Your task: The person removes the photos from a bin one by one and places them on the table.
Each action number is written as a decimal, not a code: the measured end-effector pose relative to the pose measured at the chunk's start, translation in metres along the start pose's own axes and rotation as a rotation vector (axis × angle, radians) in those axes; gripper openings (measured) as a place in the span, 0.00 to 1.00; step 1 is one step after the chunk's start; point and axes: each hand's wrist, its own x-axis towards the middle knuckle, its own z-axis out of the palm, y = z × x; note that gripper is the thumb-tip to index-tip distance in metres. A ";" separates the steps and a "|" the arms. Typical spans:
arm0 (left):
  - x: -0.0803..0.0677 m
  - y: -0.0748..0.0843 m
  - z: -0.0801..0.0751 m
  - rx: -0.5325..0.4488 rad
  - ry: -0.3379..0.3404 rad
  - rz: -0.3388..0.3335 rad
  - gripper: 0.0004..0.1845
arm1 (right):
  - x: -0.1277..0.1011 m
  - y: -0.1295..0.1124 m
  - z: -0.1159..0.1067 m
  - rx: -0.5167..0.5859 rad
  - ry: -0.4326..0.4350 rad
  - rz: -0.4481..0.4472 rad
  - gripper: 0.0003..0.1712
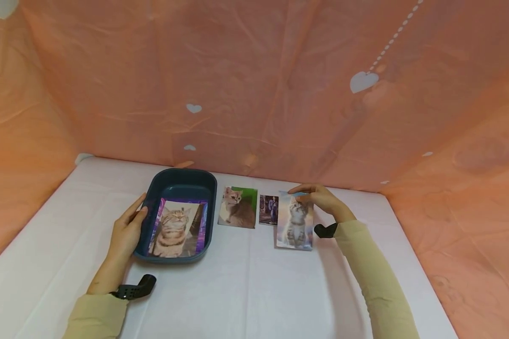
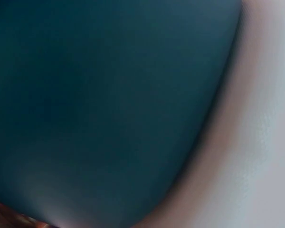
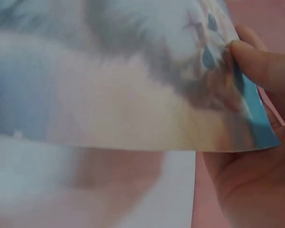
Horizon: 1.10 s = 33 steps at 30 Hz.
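Observation:
My left hand [image 1: 127, 230] grips the left side of a dark teal plastic tray [image 1: 185, 179], thumb at its rim. The tray's smooth wall [image 2: 118, 104] fills most of the left wrist view. Inside it, a photo of a tabby cat with closed eyes [image 1: 174, 230] lies over a purple-edged picture [image 1: 201, 235]. My right hand [image 1: 324, 200] pinches the top edge of a kitten photo [image 1: 296, 223]. In the right wrist view, the thumb [image 3: 261, 66] presses the printed face of this photo, whose corner bends slightly.
Between tray and kitten photo lie a photo of a grey-brown cat on green [image 1: 239, 209] and a small dark picture of a standing figure [image 1: 268, 209], partly covered by the kitten photo. Behind the white-covered table [image 1: 237, 292] hangs an orange sheet with white hearts [image 1: 246, 84].

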 end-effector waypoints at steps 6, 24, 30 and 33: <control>0.001 -0.001 -0.001 0.009 0.009 0.010 0.26 | -0.003 0.010 -0.013 0.002 0.001 0.023 0.18; 0.004 -0.001 0.003 0.025 0.040 0.040 0.26 | -0.002 0.028 -0.036 -0.052 -0.007 0.076 0.20; 0.003 -0.001 0.002 0.033 0.043 0.025 0.26 | 0.003 0.032 -0.039 -0.068 -0.016 0.085 0.19; 0.003 -0.002 0.001 0.030 0.044 0.016 0.26 | 0.006 0.033 -0.040 -0.074 -0.023 0.097 0.19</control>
